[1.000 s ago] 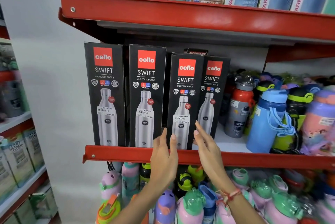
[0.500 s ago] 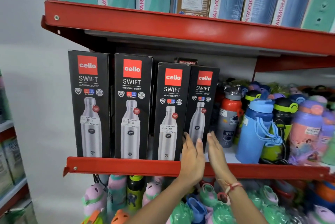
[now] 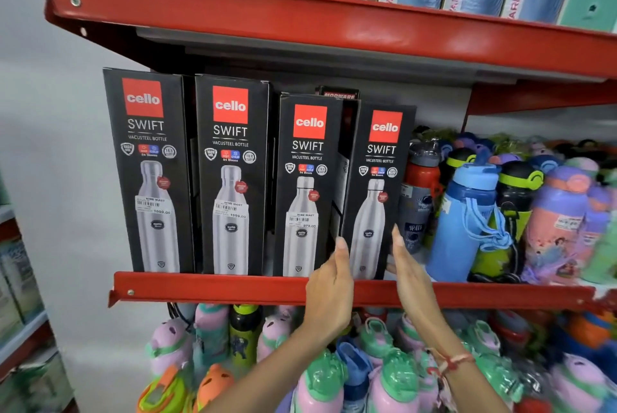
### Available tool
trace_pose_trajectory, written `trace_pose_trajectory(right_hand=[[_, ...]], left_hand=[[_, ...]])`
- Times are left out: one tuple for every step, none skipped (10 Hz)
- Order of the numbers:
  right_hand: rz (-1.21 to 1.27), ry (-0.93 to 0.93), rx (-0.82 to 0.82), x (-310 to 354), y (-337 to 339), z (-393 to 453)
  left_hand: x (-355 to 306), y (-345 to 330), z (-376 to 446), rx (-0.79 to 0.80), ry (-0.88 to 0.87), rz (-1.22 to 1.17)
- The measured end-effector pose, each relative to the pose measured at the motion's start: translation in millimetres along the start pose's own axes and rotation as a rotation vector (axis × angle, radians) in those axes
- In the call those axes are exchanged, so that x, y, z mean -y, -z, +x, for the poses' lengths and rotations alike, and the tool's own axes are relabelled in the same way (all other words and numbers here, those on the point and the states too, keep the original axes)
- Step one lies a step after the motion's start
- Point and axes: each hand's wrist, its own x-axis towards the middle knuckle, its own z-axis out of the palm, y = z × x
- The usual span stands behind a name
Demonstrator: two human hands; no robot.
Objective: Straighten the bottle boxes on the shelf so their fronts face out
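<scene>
Four black "cello SWIFT" bottle boxes stand in a row on the red shelf (image 3: 213, 289). The first box (image 3: 147, 172), second box (image 3: 232, 179) and third box (image 3: 305, 185) show their fronts. The fourth box (image 3: 377, 192), at the right end, leans slightly with its top to the right. My left hand (image 3: 330, 282) lies flat against that box's lower left edge. On its lower right edge rests my right hand (image 3: 407, 272), fingers straight. The box sits clasped between both hands.
A dark "Modware" box (image 3: 339, 95) peeks out behind the row. Right of the boxes stand loose bottles, among them a red-capped one (image 3: 422, 185) and a blue one (image 3: 464, 222). The upper red shelf (image 3: 300, 22) carries tall boxes. Several kids' bottles (image 3: 273, 332) hang below.
Both hands have moved right from the third box to the fourth, then spread to either side of it. The fourth box now stands closer to the shelf front.
</scene>
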Motion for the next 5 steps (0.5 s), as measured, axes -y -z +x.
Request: trace_pose_trajectory(right_hand=[[0.007,0.012,-0.020,0.3,2.3,-11.6],[-0.018,0.012,-0.033,8.1,2.9,-17.5],[-0.174,0.145,-0.231,31.1,2.2,-21.8],[-0.329,0.542,-0.379,85.7,0.7,-15.3],[-0.583,0.979,-0.556,151.1,-4.2,0.0]], left_hand=[[2.9,6.9,-6.4,0.017,-0.003,-0.017],[3.6,12.7,-6.5,0.048,-0.023,-0.015],[-5.2,28.8,-7.2,0.063,-0.128,0.010],[-34.3,62.1,10.2,-0.094,-0.387,0.005],[-74.0,107.3,32.1,-0.259,-0.737,0.146]])
